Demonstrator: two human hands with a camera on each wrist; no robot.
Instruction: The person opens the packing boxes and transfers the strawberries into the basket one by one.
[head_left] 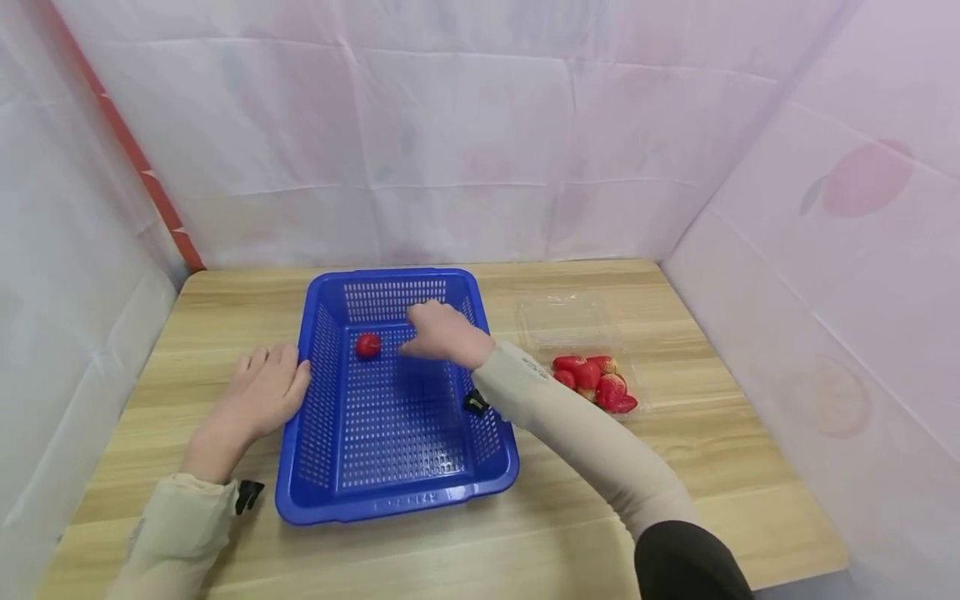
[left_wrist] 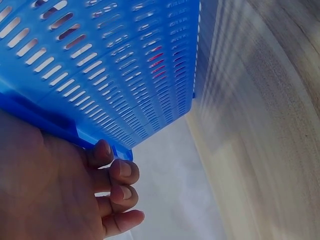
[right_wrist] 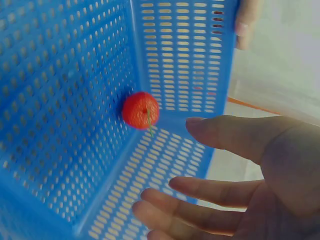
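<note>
A blue plastic basket (head_left: 397,500) with slotted walls stands on the table. A small round red fruit (head_left: 368,346) with a thin green stem lies on its bottom, in the far left part. My left hand (head_left: 262,387) holds the basket's left rim, the thumb at the rim and the other fingers loosely curled outside the wall, as the left wrist view shows. Over the basket's inside hovers my right hand (head_left: 446,333), apart from the fruit. In the right wrist view its fingers (right_wrist: 195,215) are spread and hold nothing.
Right of the basket lies a clear plastic box (head_left: 566,321) with its lid folded back and several red strawberries (head_left: 587,375) in it. The wooden table (head_left: 705,450) is bounded by printed cloth walls (head_left: 480,150) behind and at both sides.
</note>
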